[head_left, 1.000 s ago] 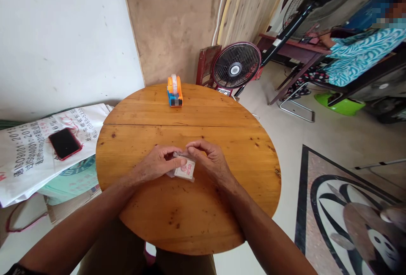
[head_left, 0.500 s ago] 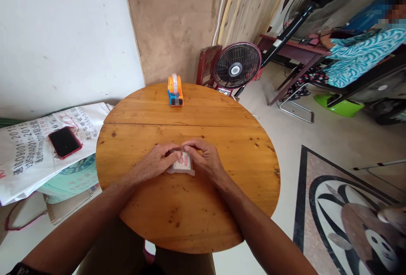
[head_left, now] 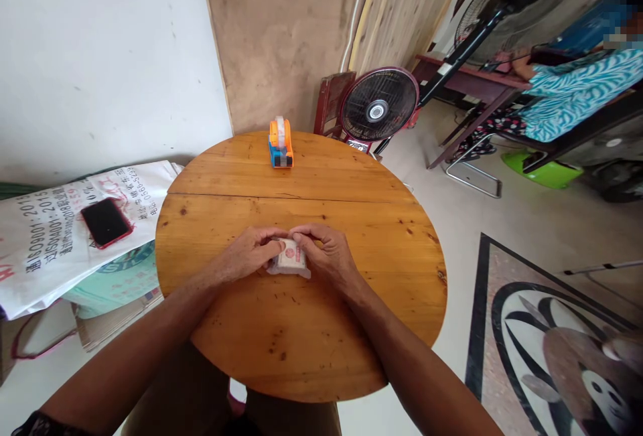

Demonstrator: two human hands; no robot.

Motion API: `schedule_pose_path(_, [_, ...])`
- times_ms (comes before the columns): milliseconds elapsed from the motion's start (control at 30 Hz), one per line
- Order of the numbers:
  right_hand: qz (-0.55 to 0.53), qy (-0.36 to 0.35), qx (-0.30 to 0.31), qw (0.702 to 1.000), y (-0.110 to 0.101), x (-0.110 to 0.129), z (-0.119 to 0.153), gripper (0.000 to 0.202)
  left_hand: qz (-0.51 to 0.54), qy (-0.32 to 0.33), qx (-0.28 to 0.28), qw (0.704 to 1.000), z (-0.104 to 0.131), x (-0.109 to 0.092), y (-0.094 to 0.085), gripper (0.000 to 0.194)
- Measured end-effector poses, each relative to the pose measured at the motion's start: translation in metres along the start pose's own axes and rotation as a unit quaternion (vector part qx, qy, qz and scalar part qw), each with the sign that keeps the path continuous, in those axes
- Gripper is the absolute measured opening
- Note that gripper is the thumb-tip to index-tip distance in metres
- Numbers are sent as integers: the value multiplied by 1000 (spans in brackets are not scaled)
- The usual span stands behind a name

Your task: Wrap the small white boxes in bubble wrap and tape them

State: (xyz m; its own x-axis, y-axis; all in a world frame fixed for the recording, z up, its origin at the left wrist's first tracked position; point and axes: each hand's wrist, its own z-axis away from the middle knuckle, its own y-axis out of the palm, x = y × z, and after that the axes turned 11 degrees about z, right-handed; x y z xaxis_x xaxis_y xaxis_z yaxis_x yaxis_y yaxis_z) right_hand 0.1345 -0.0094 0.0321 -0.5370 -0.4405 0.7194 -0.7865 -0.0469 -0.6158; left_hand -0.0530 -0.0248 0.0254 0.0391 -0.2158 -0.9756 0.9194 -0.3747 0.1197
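Observation:
A small whitish packet [head_left: 290, 260] with red print and a clear plastic wrapper lies on the round wooden table [head_left: 281, 329]. My left hand [head_left: 258, 250] is closed on its left side, the thumb pressed on the top face. At the packet's far right corner, my right hand [head_left: 326, 248] pinches the wrapper between thumb and forefinger. The fingertips of both hands nearly meet at the far edge. Parts of the packet are hidden under the fingers.
An orange and blue tape dispenser [head_left: 280, 144] stands at the table's far edge. Left of the table, a phone [head_left: 106, 222] lies on a white printed sack [head_left: 45, 222]. Behind stands a fan [head_left: 376, 109]. A person [head_left: 577, 94] sits at a desk on the right.
Both hands keep their hold on the packet; the left thumb has shifted slightly, showing more of the red print. The whole view has moved a little.

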Motion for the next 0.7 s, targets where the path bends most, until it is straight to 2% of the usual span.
schedule_pose_path(167, [-21, 4, -7, 1000, 1, -2, 0, 18, -14, -3, -1, 1000, -2, 2, -1, 38])
schedule_pose_path(333, [-13, -7, 23, 1000, -2, 0, 1, 19, -18, 1, 4, 1000, -4, 4, -4, 31])
schedule_pose_path(500, [3, -68, 47, 997, -6, -3, 1, 18, -18, 1, -2, 1000, -3, 0, -3, 27])
schedule_pose_path(700, [124, -143, 33, 981, -8, -4, 6, 18, -17, -1, -19, 1000, -4, 0, -2, 28])
